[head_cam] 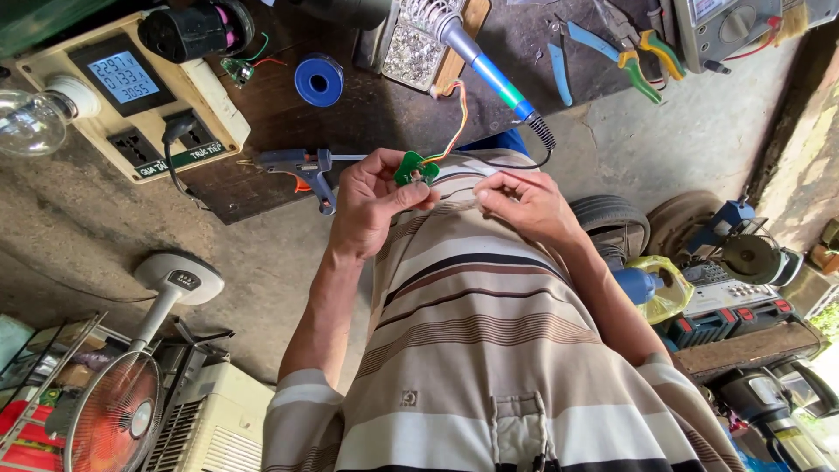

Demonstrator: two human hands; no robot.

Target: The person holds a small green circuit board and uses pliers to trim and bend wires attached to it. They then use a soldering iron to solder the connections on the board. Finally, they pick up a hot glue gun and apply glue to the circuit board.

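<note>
green circuit board (414,167) pinched in your left hand (371,203) above desk (262,188); right hand (524,205) fingers closed on its wires. soldering iron (476,57) parked, untouched; joints not visible, progress unclear.

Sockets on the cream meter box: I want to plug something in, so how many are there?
2. The left socket is free; the right socket beside it holds a black plug. None seem hidden.

Short-sleeved striped shirt (489,350), chest pocket
</note>
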